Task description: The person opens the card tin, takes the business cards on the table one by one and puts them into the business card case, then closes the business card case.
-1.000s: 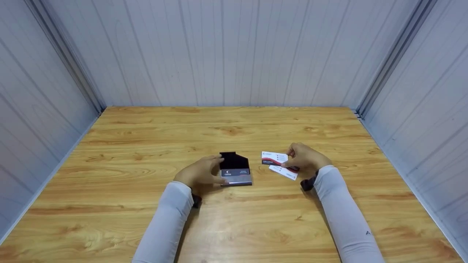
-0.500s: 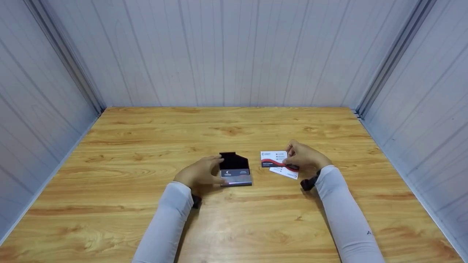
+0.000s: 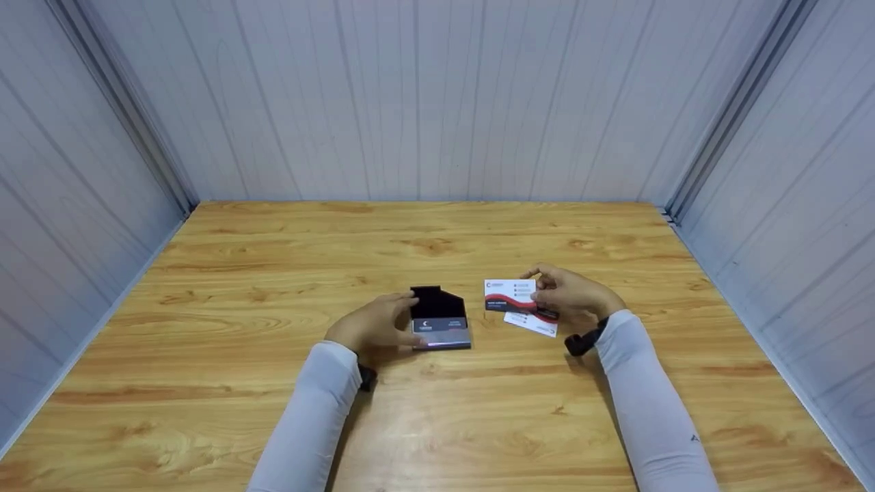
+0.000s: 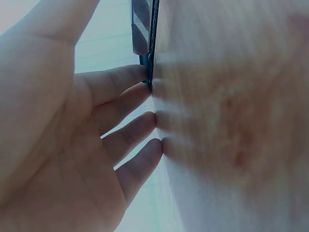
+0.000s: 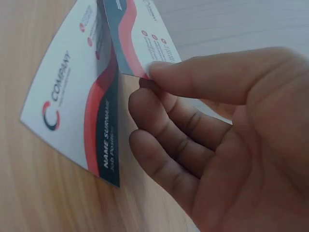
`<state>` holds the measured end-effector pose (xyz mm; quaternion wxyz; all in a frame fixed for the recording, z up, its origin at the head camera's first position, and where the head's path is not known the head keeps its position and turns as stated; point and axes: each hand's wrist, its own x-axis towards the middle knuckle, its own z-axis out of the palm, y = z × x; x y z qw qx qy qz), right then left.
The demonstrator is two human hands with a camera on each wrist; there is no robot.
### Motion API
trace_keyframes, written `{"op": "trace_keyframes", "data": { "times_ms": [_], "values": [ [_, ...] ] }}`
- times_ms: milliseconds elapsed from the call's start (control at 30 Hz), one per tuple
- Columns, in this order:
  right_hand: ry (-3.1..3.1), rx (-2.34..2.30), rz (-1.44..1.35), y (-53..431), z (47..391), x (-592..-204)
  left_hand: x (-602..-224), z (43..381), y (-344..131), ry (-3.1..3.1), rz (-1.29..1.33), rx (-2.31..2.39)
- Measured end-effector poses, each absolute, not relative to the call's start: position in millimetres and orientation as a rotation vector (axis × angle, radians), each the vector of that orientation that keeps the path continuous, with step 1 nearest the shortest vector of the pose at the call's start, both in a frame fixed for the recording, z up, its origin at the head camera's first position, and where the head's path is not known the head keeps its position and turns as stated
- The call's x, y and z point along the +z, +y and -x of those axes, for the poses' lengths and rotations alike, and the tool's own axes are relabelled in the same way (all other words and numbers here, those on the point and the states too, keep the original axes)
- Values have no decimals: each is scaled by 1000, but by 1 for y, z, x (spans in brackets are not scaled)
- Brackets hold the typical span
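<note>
A business card case (image 3: 443, 336) lies on the table with its black lid (image 3: 436, 304) folded back. A dark printed strip with a white logo shows at its front. My left hand (image 3: 372, 321) spans the case's left side, thumb on the front part and fingertips at the lid's edge. In the left wrist view those fingers (image 4: 126, 137) reach out fairly straight to the case and tabletop. My right hand (image 3: 577, 294) pinches a white, red and dark business card (image 3: 507, 295) between thumb and fingers, tilted up. Below it a second business card (image 5: 58, 96) rests on the wood, partly covered.
The wood-grain table (image 3: 424, 424) meets a pale panelled wall (image 3: 437, 102) at its back edge. Similar walls rise along the left and right sides. Black wrist straps (image 3: 581, 342) sit at the ends of both white sleeves.
The pinched card has shifted slightly left and up, tilting away from the other card, as my right fingers changed their hold. The left hand and the case have stayed put.
</note>
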<state>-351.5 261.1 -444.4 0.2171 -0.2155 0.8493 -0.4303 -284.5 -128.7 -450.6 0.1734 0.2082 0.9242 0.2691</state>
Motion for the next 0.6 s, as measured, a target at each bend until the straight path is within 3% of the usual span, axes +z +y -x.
{"op": "trace_keyframes", "data": {
  "times_ms": [600],
  "values": [
    [2396, -1418, 569, 232, 347, -444, -450, 284, -128, 2635, -606, 762]
  ]
}}
